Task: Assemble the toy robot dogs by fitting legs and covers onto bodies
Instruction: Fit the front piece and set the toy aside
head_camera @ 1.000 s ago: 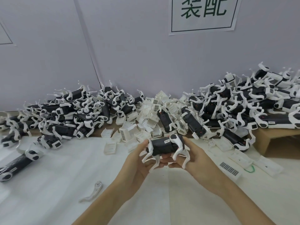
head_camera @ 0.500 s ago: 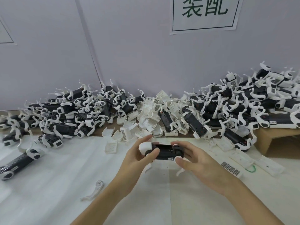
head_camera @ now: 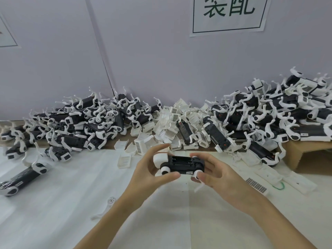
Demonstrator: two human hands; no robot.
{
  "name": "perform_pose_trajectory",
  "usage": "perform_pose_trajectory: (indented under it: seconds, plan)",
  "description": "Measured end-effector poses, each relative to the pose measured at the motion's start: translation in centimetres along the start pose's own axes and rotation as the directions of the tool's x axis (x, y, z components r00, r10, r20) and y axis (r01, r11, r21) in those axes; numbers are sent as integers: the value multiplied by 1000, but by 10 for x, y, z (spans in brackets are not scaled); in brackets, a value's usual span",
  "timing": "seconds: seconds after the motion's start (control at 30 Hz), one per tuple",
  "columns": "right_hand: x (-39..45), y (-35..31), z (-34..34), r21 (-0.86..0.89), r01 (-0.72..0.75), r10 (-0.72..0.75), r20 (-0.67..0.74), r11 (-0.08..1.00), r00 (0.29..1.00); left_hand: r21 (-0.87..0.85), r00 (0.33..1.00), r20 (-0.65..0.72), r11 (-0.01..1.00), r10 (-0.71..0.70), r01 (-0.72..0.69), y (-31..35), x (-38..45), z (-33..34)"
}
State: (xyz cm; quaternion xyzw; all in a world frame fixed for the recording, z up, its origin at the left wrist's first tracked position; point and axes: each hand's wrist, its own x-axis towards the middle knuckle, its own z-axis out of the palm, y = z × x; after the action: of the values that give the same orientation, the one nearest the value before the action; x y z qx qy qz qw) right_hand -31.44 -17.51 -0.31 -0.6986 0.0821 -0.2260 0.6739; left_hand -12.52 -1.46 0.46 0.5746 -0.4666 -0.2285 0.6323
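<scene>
I hold one black toy dog body (head_camera: pixel 181 163) with white legs level above the white table, its open underside compartment facing up at me. My left hand (head_camera: pixel 152 169) grips its white head end between thumb and fingers. My right hand (head_camera: pixel 213 173) grips the other end, and a white leg pokes out below its fingers. Loose white covers (head_camera: pixel 125 159) lie just behind the hands. A single white leg (head_camera: pixel 106 207) lies on the table near my left forearm.
A long heap of assembled black-and-white dogs (head_camera: pixel 86 123) runs along the wall, with another heap (head_camera: pixel 269 115) on a cardboard box (head_camera: pixel 309 155) at the right. White covers (head_camera: pixel 176 119) are piled between them. Flat white covers (head_camera: pixel 269 175) lie at the right. A lone dog (head_camera: pixel 23 177) lies far left.
I have turned the dog over in both hands, from legs hanging down to its underside compartment facing up, and lifted it slightly toward me.
</scene>
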Motion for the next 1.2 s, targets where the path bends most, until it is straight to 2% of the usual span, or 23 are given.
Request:
perform_pose_trajectory:
  seconds: [0.07,0.17,0.23,0.3,0.37,0.4,0.5,0.63,0.8,0.93,1.0,1.1,1.2]
  plan:
    - [-2,1,2,-38,-23,24,35,999,999,16,994,-103,999,-29,31,0,-3,7]
    - [0,3,17,-413,20,-30,-18,911,999,143,973,-231,989,12,21,-2,-8,18]
    - [2,8,33,-575,52,-130,-95,817,987,235,963,-258,972,72,-10,1,-11,25]
    - [2,14,42,-640,85,-203,-113,763,973,302,966,-220,951,137,-66,5,-12,29]
    - [2,16,40,-646,90,-195,-92,758,977,305,975,-138,944,176,-127,9,-12,30]
    - [1,16,37,-606,70,-151,-84,793,985,271,981,-89,952,173,-143,10,-13,29]
    - [0,9,33,-309,3,-2,5,951,1000,110,993,19,987,118,-119,17,-15,28]
    - [-1,1,31,-133,-8,23,111,991,994,57,994,39,993,103,-105,24,-17,27]
    - [-1,1,30,-82,-32,40,103,996,994,44,994,47,994,100,-102,24,-18,27]
    - [-1,3,28,-122,-16,29,103,992,994,30,995,44,995,90,-91,24,-18,28]
    - [-1,4,29,-267,38,-32,28,963,999,18,996,27,996,88,-89,22,-17,29]
    - [0,5,31,-492,110,-176,-89,863,980,-35,997,-45,997,64,-65,20,-15,31]
    - [-2,3,29,-530,148,-258,-139,835,956,-178,996,-75,983,-51,37,21,-11,26]
